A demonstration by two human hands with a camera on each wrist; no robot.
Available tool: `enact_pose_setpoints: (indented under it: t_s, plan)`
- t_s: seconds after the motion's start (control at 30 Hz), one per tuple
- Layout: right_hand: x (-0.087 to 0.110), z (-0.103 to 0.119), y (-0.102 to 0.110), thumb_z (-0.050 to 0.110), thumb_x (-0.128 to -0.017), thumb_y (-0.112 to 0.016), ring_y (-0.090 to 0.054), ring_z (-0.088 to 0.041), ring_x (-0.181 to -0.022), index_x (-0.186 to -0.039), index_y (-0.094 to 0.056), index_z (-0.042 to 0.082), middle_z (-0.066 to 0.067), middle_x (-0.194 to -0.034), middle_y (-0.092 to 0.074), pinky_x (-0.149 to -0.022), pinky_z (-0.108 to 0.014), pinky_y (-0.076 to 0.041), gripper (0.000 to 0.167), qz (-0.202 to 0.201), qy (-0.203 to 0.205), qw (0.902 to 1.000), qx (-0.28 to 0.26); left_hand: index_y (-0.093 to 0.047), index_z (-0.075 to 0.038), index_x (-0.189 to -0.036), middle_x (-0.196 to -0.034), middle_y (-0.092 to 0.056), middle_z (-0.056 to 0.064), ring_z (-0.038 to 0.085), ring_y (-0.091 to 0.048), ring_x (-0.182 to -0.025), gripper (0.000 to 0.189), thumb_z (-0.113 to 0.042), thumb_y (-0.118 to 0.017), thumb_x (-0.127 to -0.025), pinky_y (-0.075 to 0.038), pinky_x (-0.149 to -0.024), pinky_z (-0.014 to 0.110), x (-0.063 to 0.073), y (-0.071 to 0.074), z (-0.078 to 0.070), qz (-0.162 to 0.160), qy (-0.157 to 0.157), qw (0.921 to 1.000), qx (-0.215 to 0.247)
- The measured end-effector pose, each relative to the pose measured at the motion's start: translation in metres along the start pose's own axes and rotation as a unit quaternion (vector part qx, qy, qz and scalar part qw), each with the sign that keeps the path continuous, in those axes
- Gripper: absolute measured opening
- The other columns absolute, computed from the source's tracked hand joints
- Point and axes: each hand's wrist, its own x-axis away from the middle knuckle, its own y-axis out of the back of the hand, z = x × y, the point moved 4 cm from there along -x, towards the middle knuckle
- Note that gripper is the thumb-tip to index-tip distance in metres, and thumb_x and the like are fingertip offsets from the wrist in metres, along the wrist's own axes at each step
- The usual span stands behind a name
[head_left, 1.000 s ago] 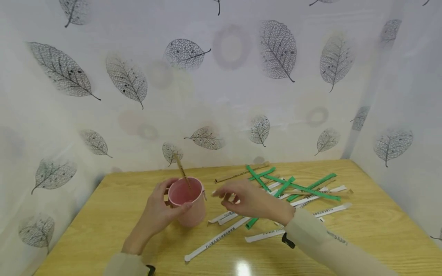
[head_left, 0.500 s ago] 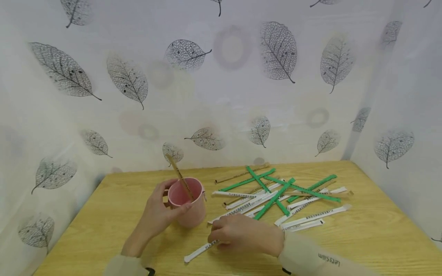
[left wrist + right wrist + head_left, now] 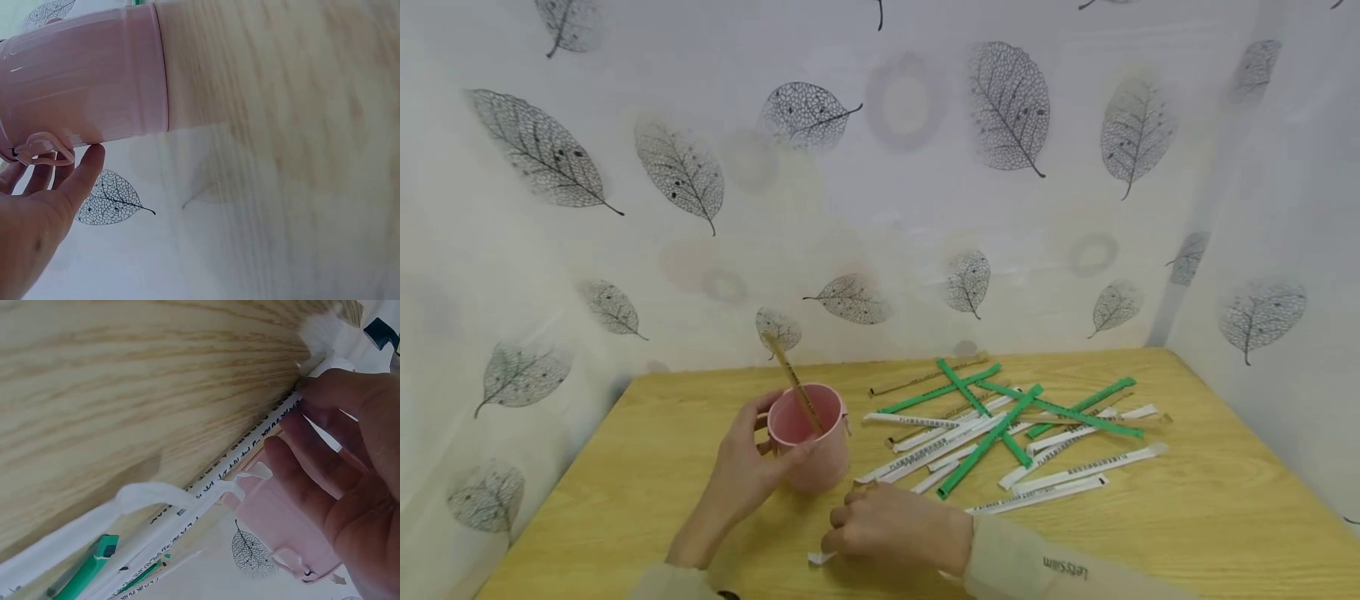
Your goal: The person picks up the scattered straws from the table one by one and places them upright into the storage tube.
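My left hand (image 3: 741, 471) grips the side of a small pink bucket (image 3: 820, 467), thumb across the front and fingers round the far left side. A brown wrapped straw (image 3: 793, 383) leans inside it, its top well above the rim. To the right and nearer the front, my right hand (image 3: 902, 529) is low over the table with its fingers curled. It pinches a white paper-wrapped straw (image 3: 237, 453) between thumb and fingertips, as the right wrist view shows. In the head view only the straw's left tip (image 3: 820, 559) sticks out past the knuckles.
Several white, green and brown wrapped straws lie crossed in a loose pile right of the bucket, with a green straw (image 3: 985, 450) on top. A wooden table (image 3: 610, 483) carries everything. A leaf-patterned curtain (image 3: 917, 200) borders the back and sides.
My right hand has come down from beside the bucket to the front white straw and taken hold of it. The brown straw in the bucket now tilts further left. The left hand keeps its place.
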Motion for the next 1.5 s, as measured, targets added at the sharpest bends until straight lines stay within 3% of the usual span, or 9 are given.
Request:
enact_pose_setpoints:
  t_s: [0.2, 0.37, 0.5, 0.6, 0.73, 0.83, 1.1, 1.37, 1.5]
  plan:
    - [0.007, -0.010, 0.018, 0.020, -0.094, -0.074, -0.059, 0.000, -0.082, -0.123, -0.070, 0.034, 0.014, -0.094, -0.066, -0.066, -0.009, -0.044, 0.033, -0.057, -0.007, 0.9984, -0.002, -0.040, -0.010, -0.151, -0.145, -0.052, 0.011, 0.033, -0.057, -0.125, 0.086, -0.031, -0.087, -0.083, -0.057, -0.095, 0.043, 0.002, 0.000, -0.001, 0.003, 0.005, 0.9999, 0.011]
    - [0.018, -0.034, 0.053, 0.005, -0.083, -0.079, -0.061, -0.003, -0.088, -0.130, -0.066, 0.023, 0.008, -0.108, -0.068, -0.072, -0.009, -0.050, 0.053, -0.186, -0.025, 0.9817, -0.032, -0.041, -0.010, -0.149, -0.144, -0.052, 0.011, 0.033, -0.057, -0.125, 0.083, -0.028, -0.088, -0.082, -0.057, -0.095, 0.045, 0.003, 0.001, -0.001, 0.003, 0.004, 0.9998, 0.019]
    - [0.029, -0.060, 0.083, -0.007, -0.080, -0.076, -0.061, -0.007, -0.080, -0.126, -0.067, 0.010, 0.000, -0.103, -0.069, -0.072, -0.008, -0.051, 0.050, -0.319, -0.025, 0.9428, -0.094, -0.041, -0.010, -0.148, -0.143, -0.053, 0.011, 0.032, -0.057, -0.124, 0.084, -0.031, -0.088, -0.082, -0.057, -0.096, 0.045, 0.003, 0.001, -0.001, -0.004, 0.012, 0.9998, 0.018]
    - [0.034, -0.080, 0.102, -0.016, -0.079, -0.072, -0.065, -0.012, -0.077, -0.126, -0.064, -0.001, -0.007, -0.097, -0.068, -0.072, -0.011, -0.055, 0.050, -0.400, -0.028, 0.8988, -0.176, -0.042, -0.009, -0.148, -0.143, -0.054, 0.011, 0.032, -0.057, -0.125, 0.085, -0.034, -0.088, -0.081, -0.057, -0.096, 0.045, 0.001, 0.000, -0.001, -0.010, 0.018, 0.9997, 0.013]
    - [0.038, -0.103, 0.122, -0.019, -0.080, -0.069, -0.072, -0.022, -0.080, -0.127, -0.058, -0.008, -0.015, -0.091, -0.070, -0.069, -0.022, -0.062, 0.050, -0.481, -0.067, 0.8368, -0.252, -0.043, -0.009, -0.148, -0.143, -0.053, 0.012, 0.033, -0.057, -0.125, 0.085, -0.036, -0.088, -0.081, -0.058, -0.096, 0.046, 0.000, 0.000, -0.001, -0.012, 0.024, 0.9996, 0.004]
    - [0.039, -0.114, 0.131, -0.017, -0.082, -0.068, -0.071, -0.023, -0.080, -0.134, -0.053, -0.009, -0.017, -0.088, -0.071, -0.066, -0.026, -0.063, 0.055, -0.516, -0.101, 0.8062, -0.271, -0.043, -0.010, -0.148, -0.142, -0.053, 0.011, 0.032, -0.057, -0.125, 0.085, -0.037, -0.088, -0.081, -0.058, -0.096, 0.042, 0.000, -0.001, -0.001, -0.010, 0.029, 0.9995, 0.003]
    - [0.030, -0.126, 0.141, -0.016, -0.084, -0.066, -0.071, -0.024, -0.085, -0.138, -0.051, -0.007, -0.018, -0.092, -0.070, -0.069, -0.031, -0.064, 0.057, -0.540, -0.126, 0.7727, -0.308, -0.042, -0.006, -0.148, -0.142, -0.053, 0.014, 0.033, -0.056, -0.124, 0.083, -0.037, -0.085, -0.084, -0.057, -0.093, 0.038, 0.000, -0.001, -0.004, -0.006, 0.024, 0.9997, 0.000]
    - [0.017, -0.132, 0.141, -0.015, -0.086, -0.067, -0.071, -0.018, -0.089, -0.136, -0.052, -0.007, -0.027, -0.096, -0.069, -0.072, -0.036, -0.065, 0.053, -0.566, -0.143, 0.7261, -0.363, -0.039, -0.006, -0.150, -0.143, -0.052, 0.015, 0.034, -0.056, -0.125, 0.084, -0.037, -0.084, -0.085, -0.058, -0.096, 0.045, 0.001, -0.001, -0.005, -0.003, 0.018, 0.9998, -0.005]
    - [0.010, -0.131, 0.136, -0.014, -0.087, -0.067, -0.070, -0.012, -0.089, -0.134, -0.053, -0.006, -0.025, -0.096, -0.070, -0.073, -0.038, -0.065, 0.051, -0.569, -0.144, 0.7166, -0.377, -0.040, -0.007, -0.149, -0.143, -0.051, 0.015, 0.034, -0.057, -0.124, 0.082, -0.037, -0.083, -0.086, -0.058, -0.096, 0.045, 0.001, -0.001, -0.006, -0.001, 0.015, 0.9999, -0.003]
